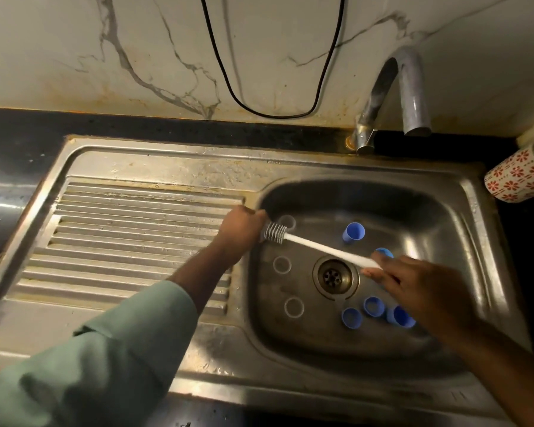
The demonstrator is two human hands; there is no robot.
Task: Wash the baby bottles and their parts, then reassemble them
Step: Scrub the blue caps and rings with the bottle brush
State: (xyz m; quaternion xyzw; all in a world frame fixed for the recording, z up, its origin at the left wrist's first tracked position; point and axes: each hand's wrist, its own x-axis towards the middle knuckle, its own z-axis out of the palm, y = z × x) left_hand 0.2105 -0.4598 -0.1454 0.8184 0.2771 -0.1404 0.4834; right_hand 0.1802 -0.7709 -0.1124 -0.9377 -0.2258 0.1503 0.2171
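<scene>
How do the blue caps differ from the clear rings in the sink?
The blue caps are opaque and cup-shaped; the clear rings are see-through and flat. The caps sit right of the drain, some tipped on their sides, while the rings lie left of it. Both rest loose on the sink floor, untouched by either hand.

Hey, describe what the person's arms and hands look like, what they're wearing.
The left arm wears a loose, pale green long sleeve that ends partway down the forearm, leaving the wrist and left hand bare. The right arm shows no sleeve in view, and the right hand is bare too. No gloves, rings, watch or bracelets can be seen on either hand.
</scene>
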